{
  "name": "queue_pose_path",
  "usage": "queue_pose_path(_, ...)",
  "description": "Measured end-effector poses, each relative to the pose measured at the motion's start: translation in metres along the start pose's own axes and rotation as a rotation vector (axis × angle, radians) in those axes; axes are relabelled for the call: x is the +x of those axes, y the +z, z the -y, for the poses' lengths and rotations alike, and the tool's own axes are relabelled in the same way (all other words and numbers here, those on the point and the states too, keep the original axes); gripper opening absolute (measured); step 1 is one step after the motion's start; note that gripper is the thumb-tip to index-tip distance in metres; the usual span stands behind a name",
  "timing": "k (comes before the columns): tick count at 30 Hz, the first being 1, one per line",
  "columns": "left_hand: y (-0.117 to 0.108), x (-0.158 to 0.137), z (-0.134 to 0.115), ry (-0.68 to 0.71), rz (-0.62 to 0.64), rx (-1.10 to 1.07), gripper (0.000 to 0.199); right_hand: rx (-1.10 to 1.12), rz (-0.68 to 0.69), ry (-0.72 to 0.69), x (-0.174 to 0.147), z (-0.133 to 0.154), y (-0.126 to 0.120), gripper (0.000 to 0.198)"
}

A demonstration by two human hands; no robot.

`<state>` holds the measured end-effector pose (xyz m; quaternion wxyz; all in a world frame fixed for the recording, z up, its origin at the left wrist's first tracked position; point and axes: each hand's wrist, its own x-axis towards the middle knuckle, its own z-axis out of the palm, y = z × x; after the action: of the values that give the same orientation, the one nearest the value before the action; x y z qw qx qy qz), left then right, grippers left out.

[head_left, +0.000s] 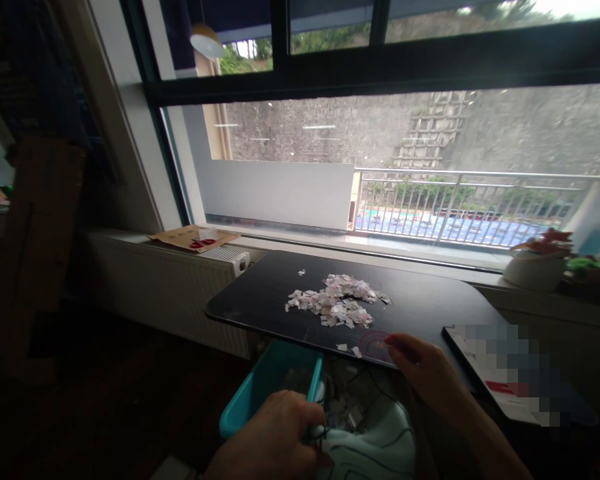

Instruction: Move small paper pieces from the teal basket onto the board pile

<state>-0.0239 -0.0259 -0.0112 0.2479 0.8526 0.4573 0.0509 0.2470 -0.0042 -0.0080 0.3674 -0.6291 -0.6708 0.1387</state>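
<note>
A loose heap of small torn paper scraps (343, 300) lies on the dark tabletop (415, 287), with a few stray bits near its front edge. Below that edge stands a teal plastic bin (247, 393), partly under the table. My left hand (285, 427) is closed around the bin's near right rim; its grip is partly hidden. My right hand (423, 363) hovers by the table's front edge, right of the stray bits, with fingers pressed together. Whether anything is between those fingertips cannot be made out.
A book-like item (475, 360), partly blurred out, lies at the table's right. Red-handled scissors (203, 243) rest on brown paper (180, 235) on the sill. A potted plant (537, 267) stands right. Pale fabric with dark lines (375, 447) lies below the table edge.
</note>
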Motion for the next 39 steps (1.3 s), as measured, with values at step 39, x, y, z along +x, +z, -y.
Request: queue_pose_path(39, 0.003, -0.002, 0.000, -0.029, -0.009, -0.019, 0.014, -0.029, -0.001, -0.020, 0.001, -0.004, 0.014, 0.032)
